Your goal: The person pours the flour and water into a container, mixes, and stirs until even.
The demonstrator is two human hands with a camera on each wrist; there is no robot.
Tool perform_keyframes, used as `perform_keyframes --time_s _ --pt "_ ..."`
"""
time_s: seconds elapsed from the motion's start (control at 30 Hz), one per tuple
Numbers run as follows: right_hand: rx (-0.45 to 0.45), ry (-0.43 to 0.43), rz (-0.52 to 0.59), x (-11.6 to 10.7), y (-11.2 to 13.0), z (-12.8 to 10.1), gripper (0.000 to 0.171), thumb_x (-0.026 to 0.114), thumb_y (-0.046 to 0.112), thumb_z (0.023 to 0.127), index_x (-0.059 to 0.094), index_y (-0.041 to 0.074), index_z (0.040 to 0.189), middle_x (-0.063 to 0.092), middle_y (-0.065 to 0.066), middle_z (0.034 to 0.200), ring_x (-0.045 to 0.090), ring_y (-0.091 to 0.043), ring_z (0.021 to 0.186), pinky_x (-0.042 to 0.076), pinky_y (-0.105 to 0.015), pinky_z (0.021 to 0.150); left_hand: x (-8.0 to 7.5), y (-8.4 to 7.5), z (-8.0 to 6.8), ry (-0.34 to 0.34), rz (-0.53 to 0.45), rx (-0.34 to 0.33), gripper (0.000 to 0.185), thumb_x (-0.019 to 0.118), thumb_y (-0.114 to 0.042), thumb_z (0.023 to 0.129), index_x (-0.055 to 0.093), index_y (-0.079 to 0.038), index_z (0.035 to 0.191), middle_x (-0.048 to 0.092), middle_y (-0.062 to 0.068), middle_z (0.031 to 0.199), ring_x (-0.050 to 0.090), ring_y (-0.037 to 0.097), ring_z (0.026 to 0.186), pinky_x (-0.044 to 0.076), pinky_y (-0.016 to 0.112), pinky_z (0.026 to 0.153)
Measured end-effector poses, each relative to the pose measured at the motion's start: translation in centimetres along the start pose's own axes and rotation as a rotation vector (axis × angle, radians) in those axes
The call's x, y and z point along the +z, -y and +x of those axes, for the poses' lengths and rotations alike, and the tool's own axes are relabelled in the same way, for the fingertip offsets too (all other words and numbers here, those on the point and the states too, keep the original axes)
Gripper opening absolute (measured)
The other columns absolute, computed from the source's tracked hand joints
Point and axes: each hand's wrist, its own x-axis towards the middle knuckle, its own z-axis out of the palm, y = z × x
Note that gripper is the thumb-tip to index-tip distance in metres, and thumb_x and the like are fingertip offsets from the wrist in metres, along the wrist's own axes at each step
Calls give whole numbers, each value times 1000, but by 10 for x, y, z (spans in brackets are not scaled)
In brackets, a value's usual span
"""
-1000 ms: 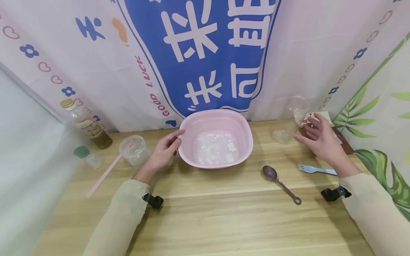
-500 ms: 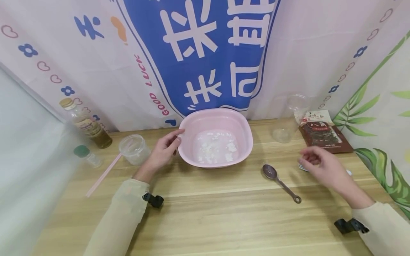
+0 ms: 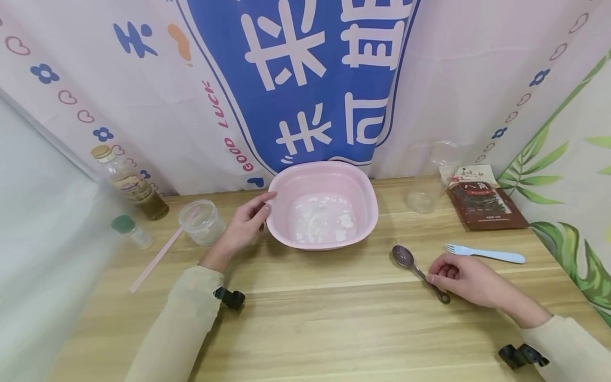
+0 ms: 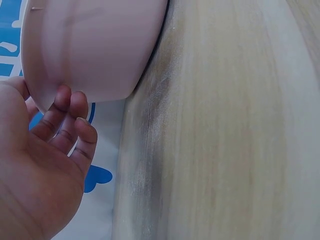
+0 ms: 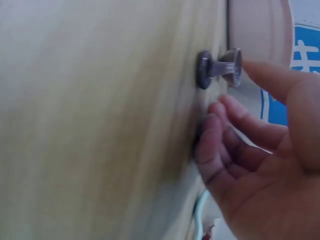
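Note:
A pink plastic basin (image 3: 274, 223) stands at the back of the table, with white powder and clumps (image 3: 320, 218) in its bottom. My left hand (image 3: 242, 228) pinches the basin's left rim; the left wrist view shows its fingertips (image 4: 62, 97) against the outer wall. A dark measuring spoon (image 3: 403, 256) lies right of the basin, its handle pointing to the front right. Over that handle is my right hand (image 3: 470, 281), fingers loosely bent. In the right wrist view the spoon's handle (image 5: 220, 68) shows in the gap between thumb and fingers, not pinched.
Behind the right hand lie a light blue fork (image 3: 491, 254) and a brown spice packet (image 3: 487, 207). A clear cup (image 3: 422, 199) stands near the packet. At left are a clear tub (image 3: 202, 225), a pink straw-like stick (image 3: 155, 262), a green-capped jar (image 3: 131, 231) and an oil bottle (image 3: 138, 191).
My right hand has come from near the clear cup and packet, past the fork, forward and left to the measuring spoon's handle. The left hand keeps its place on the basin.

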Motion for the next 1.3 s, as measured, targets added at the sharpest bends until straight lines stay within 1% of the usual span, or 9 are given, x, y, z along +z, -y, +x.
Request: perform_keyframes --time_s 0.23,0.47,0.57,0.77,0.87,0.97,1.1,1.2,1.3 --pt "-61 38 -17 3 1 0 14 82 26 97 72 17 95 62 11 78 50 1 66 46 -23 59 1 1 1 3 0 4 43 52 -18 114 57 -7 156 57 8 92 58 36 79 51 28 66" --pt "-21 19 -66 7 4 1 13 82 23 97 71 19 90 59 9 80 46 0 68 40 -22 60 1 2 1 7 -5 -5 42 53 -18 114 57 -7 155 57 11 93 58 38 80 50 27 66" --pt "-15 28 -50 8 3 0 12 80 24 98 73 19 90 59 8 80 44 -1 67 39 -23 59 1 2 0 8 2 -9 43 53 -19 114 57 -8 155 57 11 93 58 36 80 50 26 66" --pt "5 61 67 3 0 0 10 74 22 103 78 17 95 64 6 81 50 -2 67 44 -24 59 1 2 -1 4 10 -17 43 52 -20 115 57 -9 156 58 9 93 58 36 81 51 28 67" --pt "3 50 105 -2 0 0 10 71 19 105 79 14 101 68 5 85 54 -2 70 47 -24 61 1 3 -1 6 14 -25 43 51 -22 115 58 -12 156 58 9 94 58 39 84 51 29 68" --pt "20 31 159 -7 4 1 12 68 15 106 79 10 104 68 2 87 52 -3 72 46 -25 61 0 3 -1 8 13 -33 42 51 -24 115 58 -15 156 57 10 96 58 41 86 52 31 69" --pt "53 0 249 -15 11 4 17 63 13 109 75 2 107 66 -2 86 53 -7 72 48 -27 61 0 2 0 7 13 -27 42 52 -24 115 59 -14 156 58 10 95 58 41 86 52 31 69" --pt "64 -8 349 -22 18 7 23 57 14 113 68 -7 113 69 -6 86 61 -11 72 56 -29 64 -1 3 0 6 13 -20 42 52 -23 115 59 -13 155 58 10 94 58 41 85 52 31 68" --pt "57 -13 431 -27 25 12 30 52 16 115 60 -13 120 71 -9 81 65 -15 66 59 -32 60 -1 3 0 9 12 -15 42 52 -23 115 59 -13 155 58 9 94 58 41 84 52 31 68"
